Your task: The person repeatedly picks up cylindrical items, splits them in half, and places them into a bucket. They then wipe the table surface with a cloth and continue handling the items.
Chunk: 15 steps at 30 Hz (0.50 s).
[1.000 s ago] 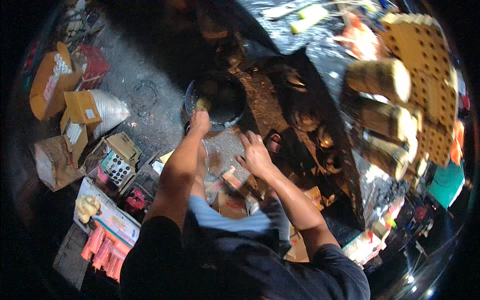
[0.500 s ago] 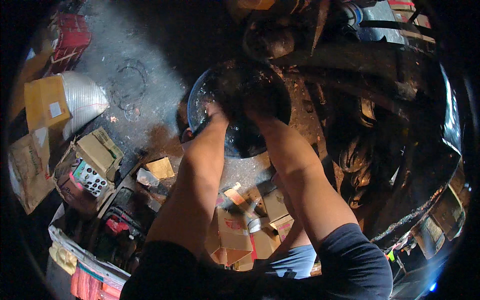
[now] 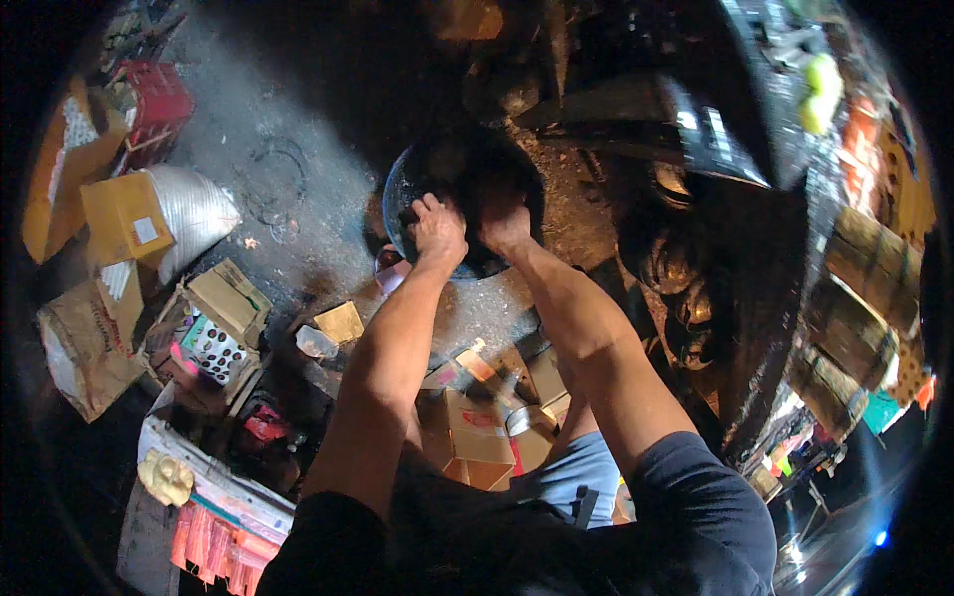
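A dark, round tub (image 3: 391, 189) with a bluish rim stands on the floor in front of me, its inside mostly lost in shadow. Above its near part my left hand (image 3: 437, 230) is closed, fingers bent and drawn together; whatever they hold, if anything, is hidden. Close beside it on the right is my right hand (image 3: 505, 224), its fingers reaching into the dark over the tub and too shaded to read. A small pinkish container (image 3: 392, 276) sits against the tub's near left side, partly behind my left forearm.
Cardboard boxes (image 3: 479, 435) lie between my legs. To the left are an open carton (image 3: 224, 303), a white sack (image 3: 194, 214) and a red crate (image 3: 157, 107). Dark rounded metal-looking pots (image 3: 664, 268) crowd the right, beside a long dark ledge (image 3: 795, 328).
Both hands have come up from deeper inside the tub to its near part, and the left fingers now show. The whole view has shifted, bringing more of the right side into sight.
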Each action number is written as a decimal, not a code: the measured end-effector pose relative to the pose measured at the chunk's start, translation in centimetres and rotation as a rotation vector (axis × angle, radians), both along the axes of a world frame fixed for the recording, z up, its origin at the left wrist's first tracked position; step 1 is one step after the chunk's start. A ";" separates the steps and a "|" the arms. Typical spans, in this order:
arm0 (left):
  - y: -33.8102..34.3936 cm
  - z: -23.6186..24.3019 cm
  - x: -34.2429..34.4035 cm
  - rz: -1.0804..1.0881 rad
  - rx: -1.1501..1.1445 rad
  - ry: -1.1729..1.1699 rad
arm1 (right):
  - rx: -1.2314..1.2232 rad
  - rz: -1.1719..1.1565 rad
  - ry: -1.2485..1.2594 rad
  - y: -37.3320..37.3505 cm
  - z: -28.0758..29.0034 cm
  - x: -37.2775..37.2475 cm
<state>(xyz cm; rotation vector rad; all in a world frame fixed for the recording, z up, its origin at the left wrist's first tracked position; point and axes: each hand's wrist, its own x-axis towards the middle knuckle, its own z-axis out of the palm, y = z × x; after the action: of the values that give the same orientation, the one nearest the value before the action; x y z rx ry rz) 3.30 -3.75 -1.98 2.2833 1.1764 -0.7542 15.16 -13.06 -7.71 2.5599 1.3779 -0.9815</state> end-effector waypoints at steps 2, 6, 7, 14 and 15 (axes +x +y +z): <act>0.0 5.7 0.5 -0.025 -0.001 -0.066 | -0.179 0.030 0.118 0.2 8.0 0.8; -0.9 10.9 -1.5 0.063 0.005 -0.116 | -0.074 -0.041 -0.003 -0.6 15.2 -1.2; -1.0 12.4 -1.7 0.080 0.010 -0.142 | -0.016 -0.089 -0.010 -0.7 17.1 -1.5; -1.9 20.2 -2.7 0.114 0.081 -0.237 | 0.149 -0.171 -0.008 -1.6 26.8 -1.8; -2.1 21.1 -2.8 0.121 0.097 -0.248 | 0.160 -0.169 -0.004 -1.8 27.6 -1.8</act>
<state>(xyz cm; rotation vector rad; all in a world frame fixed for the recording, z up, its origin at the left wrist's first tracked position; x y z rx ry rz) 0.51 -5.86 19.16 2.2795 1.2427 -0.3635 13.40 -14.84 19.94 2.8345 1.3066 -0.9221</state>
